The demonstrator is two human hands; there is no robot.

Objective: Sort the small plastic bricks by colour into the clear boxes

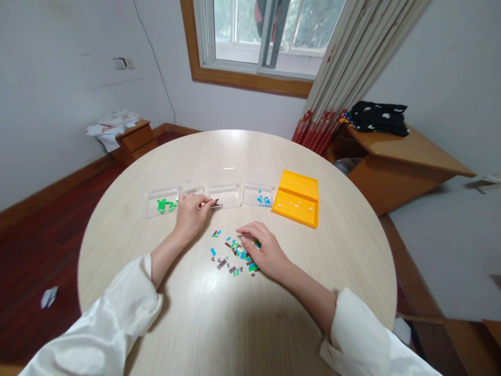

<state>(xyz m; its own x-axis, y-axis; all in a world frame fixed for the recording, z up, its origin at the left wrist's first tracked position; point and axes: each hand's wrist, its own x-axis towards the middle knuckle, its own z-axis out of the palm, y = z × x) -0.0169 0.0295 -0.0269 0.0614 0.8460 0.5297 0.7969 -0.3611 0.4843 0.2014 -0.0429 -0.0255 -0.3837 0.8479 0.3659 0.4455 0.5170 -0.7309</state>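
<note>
A scatter of small loose bricks [229, 254], brown, blue and green, lies on the round light wooden table [235, 318]. My right hand [264, 250] rests on the right side of that scatter, fingers curled over a few pieces. My left hand [191, 211] reaches to the clear trays and pinches a small brown brick [215, 202] at the edge of the middle clear tray [227, 196]. The left clear tray [161, 204] holds green pieces. The right clear tray [258, 197] holds blue ones.
An orange tray [296, 199] with a few small white pieces sits right of the clear trays. Beyond the table are a wooden desk [399, 151] with dark cloth, a curtain [344, 78], a window and a small cabinet [135, 138] with papers.
</note>
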